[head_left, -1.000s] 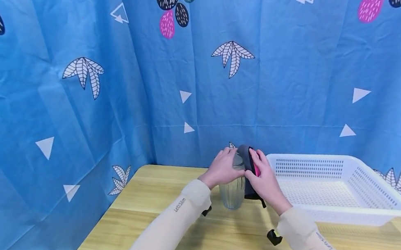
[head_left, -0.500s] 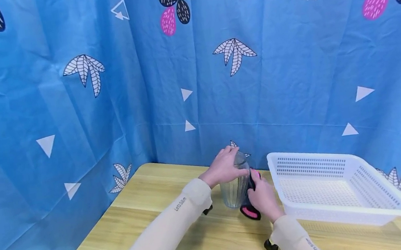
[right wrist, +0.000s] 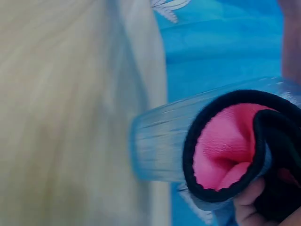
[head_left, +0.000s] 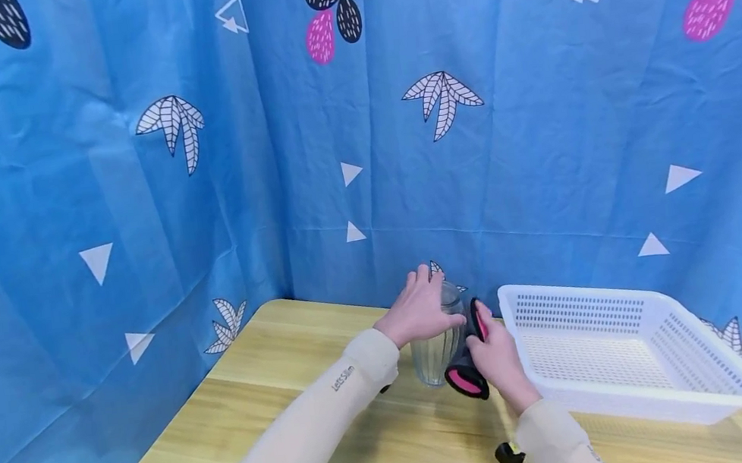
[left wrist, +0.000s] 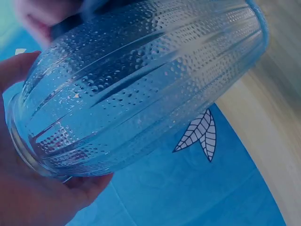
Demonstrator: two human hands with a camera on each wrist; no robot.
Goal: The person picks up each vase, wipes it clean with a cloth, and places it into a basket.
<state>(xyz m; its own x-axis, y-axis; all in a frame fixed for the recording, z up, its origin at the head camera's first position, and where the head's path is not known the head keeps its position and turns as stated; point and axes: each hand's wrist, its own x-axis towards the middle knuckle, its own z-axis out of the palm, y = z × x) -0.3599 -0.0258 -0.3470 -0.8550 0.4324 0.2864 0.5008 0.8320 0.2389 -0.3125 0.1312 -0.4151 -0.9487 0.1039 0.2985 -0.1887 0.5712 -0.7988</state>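
The work in hand looked like wiping the outside of the glass jar (head_left: 435,346), which stood upright on the counter (head_left: 310,422). The left hand (head_left: 418,314) curled over the jar's rim, steadying it. The right hand (head_left: 495,358) had its fingers wrapped round a folded black-and-pink cloth (head_left: 467,373), pressed against the jar's right side near its base. Next would probably come rubbing round the ribbed wall while keeping the jar steady. The jar looked empty; the white basket (head_left: 726,393) just beside it held nothing visible.

Blue patterned cloth (head_left: 131,175) backdrop, 2 walls meeting at corner; light wood table (head_left: 243,437) w/ even light.
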